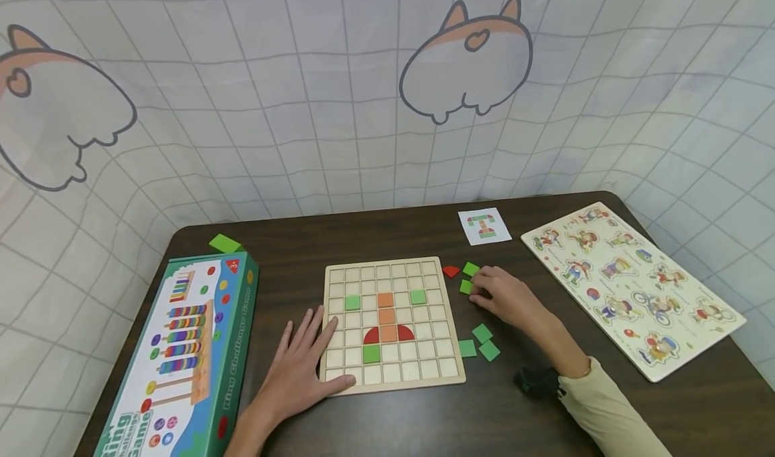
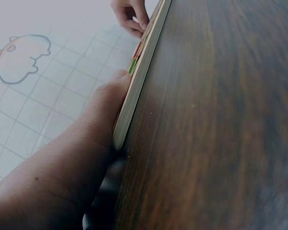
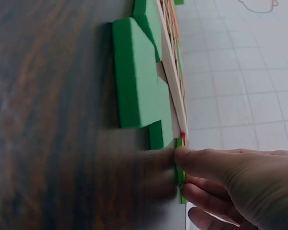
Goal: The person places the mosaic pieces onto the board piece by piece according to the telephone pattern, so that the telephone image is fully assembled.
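A wooden grid board (image 1: 424, 373) lies mid-table with green, orange and red pieces in some cells. My left hand (image 1: 298, 369) rests on its left edge, fingers spread and thumb over the lower left corner. Right of the board, my right hand (image 1: 505, 295) pinches a green square tile (image 1: 466, 287) with thumb and fingers. In the right wrist view, the thumb touches that tile's edge (image 3: 179, 165). Another green tile (image 1: 471, 268) and a red quarter-round piece (image 1: 451, 271) lie close by. Several green squares (image 1: 482, 333) lie nearer me, beside the board's right edge.
A pattern card (image 1: 484, 226) lies behind the right hand. To the right is a wooden picture board (image 1: 630, 289); at left is a ring game box (image 1: 181, 349), with a green piece (image 1: 225, 243) behind it. A dark object (image 1: 535, 383) sits at the right wrist.
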Demonstrator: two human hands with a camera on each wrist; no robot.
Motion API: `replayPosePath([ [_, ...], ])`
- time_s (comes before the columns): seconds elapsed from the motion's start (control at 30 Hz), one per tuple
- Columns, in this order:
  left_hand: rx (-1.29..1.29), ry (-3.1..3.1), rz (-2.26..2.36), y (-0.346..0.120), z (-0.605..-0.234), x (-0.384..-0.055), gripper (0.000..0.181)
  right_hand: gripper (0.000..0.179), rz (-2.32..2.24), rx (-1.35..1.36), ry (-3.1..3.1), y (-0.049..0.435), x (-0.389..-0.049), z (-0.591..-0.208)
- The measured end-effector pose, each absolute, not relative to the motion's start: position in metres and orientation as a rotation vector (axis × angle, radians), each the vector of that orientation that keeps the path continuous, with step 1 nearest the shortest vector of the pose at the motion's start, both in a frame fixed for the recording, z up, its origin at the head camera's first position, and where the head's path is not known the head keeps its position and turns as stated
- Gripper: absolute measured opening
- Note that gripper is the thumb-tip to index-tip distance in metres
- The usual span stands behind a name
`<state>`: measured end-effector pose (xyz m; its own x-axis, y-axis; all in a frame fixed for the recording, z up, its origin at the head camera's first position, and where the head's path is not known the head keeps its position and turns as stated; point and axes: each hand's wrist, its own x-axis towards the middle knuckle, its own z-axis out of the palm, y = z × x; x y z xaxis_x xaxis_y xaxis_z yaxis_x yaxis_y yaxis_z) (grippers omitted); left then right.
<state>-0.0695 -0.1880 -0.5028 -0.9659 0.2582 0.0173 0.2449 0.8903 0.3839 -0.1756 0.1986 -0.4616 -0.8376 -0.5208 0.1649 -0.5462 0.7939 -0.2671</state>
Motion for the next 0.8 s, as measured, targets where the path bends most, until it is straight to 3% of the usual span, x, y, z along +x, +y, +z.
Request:
replayPosePath([
  [0.27, 0.394, 3.004, 0.591, -0.189, -0.502, -0.070, 0.103, 0.019, 0.546, 0.935, -2.870, 0.181, -0.165, -0.452],
  [0.53, 0.390, 2.989, 0.595, -0.188, -0.502, -0.069, 0.103, 0.023, 0.929, 1.394, -2.552, 0.137, -0.136, -0.447],
  [0.67, 0.374, 2.973, 0.583, -0.188, -0.500, -0.069, 0.103, 0.020, 0.872, 1.589, -2.436, 0.112, -0.120, -0.451],
  [0.8, 0.372, 2.972, 0.589, -0.188, -0.500, -0.070, 0.102, 0.017, 0.725, 1.621, -2.386, 0.098, -0.114, -0.454],
])
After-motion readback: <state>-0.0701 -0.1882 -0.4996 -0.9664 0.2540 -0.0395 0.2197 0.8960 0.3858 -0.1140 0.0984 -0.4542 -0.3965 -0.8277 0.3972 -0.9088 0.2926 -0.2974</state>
